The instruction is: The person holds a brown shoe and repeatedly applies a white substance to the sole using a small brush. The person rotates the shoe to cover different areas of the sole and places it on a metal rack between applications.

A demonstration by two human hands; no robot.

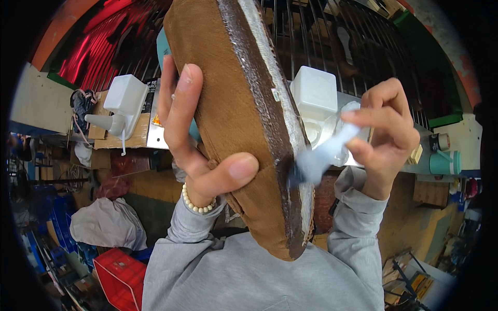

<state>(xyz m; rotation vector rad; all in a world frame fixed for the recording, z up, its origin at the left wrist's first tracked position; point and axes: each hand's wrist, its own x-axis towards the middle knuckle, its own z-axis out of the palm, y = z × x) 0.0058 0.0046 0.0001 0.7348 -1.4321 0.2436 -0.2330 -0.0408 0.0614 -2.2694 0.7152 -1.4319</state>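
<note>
A brown suede shoe upper (223, 98) is held up on a slant before my chest, its sole side turned to the right. Along its lower edge runs a glossy dark brown band (262, 98), bordered by a whitish strip (277, 88). My left hand (189, 140) grips the shoe from the left, thumb across the suede and fingers spread behind. Between the fingertips of my right hand (386, 129) is a pale brush-like applicator (324, 155), smeared by motion. Its dark tip meets the band's lower part. Light blue material (163, 46) shows behind the shoe.
A white dispenser with a grey spout (122, 106) stands on cardboard at the left. Another white container (315, 90) is behind the shoe. A metal-barred rack (358, 41) spans the back. A teal jar (445, 162) sits far right; a red crate (120, 277) is lower left.
</note>
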